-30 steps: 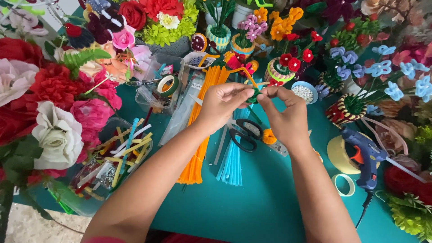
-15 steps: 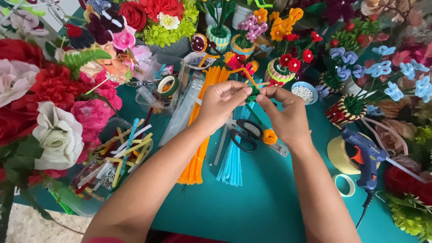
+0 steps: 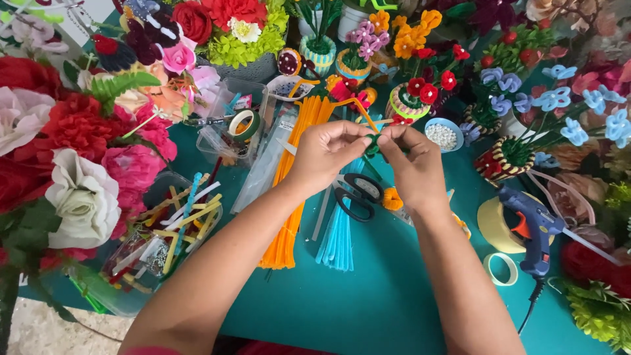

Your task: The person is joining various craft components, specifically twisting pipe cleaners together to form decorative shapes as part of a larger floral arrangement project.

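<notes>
Pipe cleaner (image 3: 373,146): dark green, pinched between fingertips.

Teal desk (image 3: 368,309) is carrying: orange pipe-cleaner bundle (image 3: 289,197) and light-blue bundle (image 3: 340,236) lying side by side at centre; black scissors (image 3: 358,195) just beside them; blue glue gun (image 3: 532,227) and tape rolls (image 3: 503,268) resting at right; clear scrap tub (image 3: 164,236) sitting at left.

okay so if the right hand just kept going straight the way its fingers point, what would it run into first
The right hand points left, its fingertips on a small green piece pinched between both hands. Going on, it would meet the left hand almost at once, fingertip to fingertip. Depth between them is hard to judge, but they look level.
</notes>
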